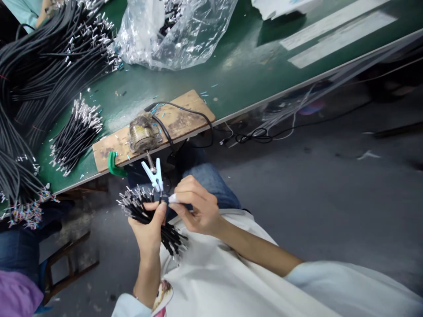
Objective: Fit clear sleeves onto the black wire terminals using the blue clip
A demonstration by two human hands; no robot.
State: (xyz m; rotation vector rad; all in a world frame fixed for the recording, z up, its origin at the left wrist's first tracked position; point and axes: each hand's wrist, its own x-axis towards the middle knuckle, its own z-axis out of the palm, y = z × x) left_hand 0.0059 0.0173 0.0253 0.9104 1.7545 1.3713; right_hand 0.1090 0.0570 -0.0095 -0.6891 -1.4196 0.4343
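My left hand (150, 229) is closed around a bundle of short black cables (173, 240) with stripped, silvery ends. Its thumb and forefinger pinch one cable whose end points up at a light blue clothespin-like clip (155, 175). That clip sits on the metal tip (150, 159) of a small motor-like device (144, 133), which is wrapped in clear plastic on a wooden board (188, 108). Just right of the pinched cable, my right hand (196, 207) has its fingertips closed, with a small white piece (173, 198) at them; whether this is a finger cover or a held thing is unclear.
A green clamp (115, 165) grips the board at the table edge. On the green table (238, 83) lie a short cable bundle (77, 134), long black cables (42, 66) and a clear plastic bag (198, 35). Another person's arm (41, 13) shows at top left; a wooden stool (69, 264) stands below.
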